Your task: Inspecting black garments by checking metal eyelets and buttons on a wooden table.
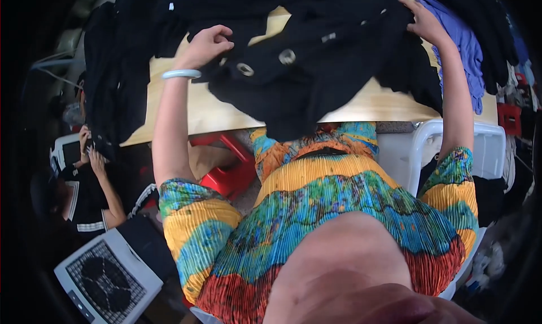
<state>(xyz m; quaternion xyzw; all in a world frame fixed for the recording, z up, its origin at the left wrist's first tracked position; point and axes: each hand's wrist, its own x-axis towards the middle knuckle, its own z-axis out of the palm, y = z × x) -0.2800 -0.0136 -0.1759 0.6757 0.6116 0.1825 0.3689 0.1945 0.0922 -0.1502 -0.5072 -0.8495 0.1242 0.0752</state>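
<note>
one black garment [333,87] lay across the pale wooden table [361,105], between the person's two hands, its lower end drooping over the near edge. two pale rings [287,57] showed on it. the left hand [208,44], a pale bangle [181,74] at its wrist, was at the garment's left side with curled fingers; from where i stood i could not tell whether they pinched any cloth. the right hand [423,22] was over black fabric on the far right, thumb and fingers apart, near a purple cloth [458,47]. below the table, a white plastic tub [416,149] stood to the person's right and a red stool [240,166] to the left. farther left was a co-worker [113,197] in dark clothing, both hands raised close together.
</note>
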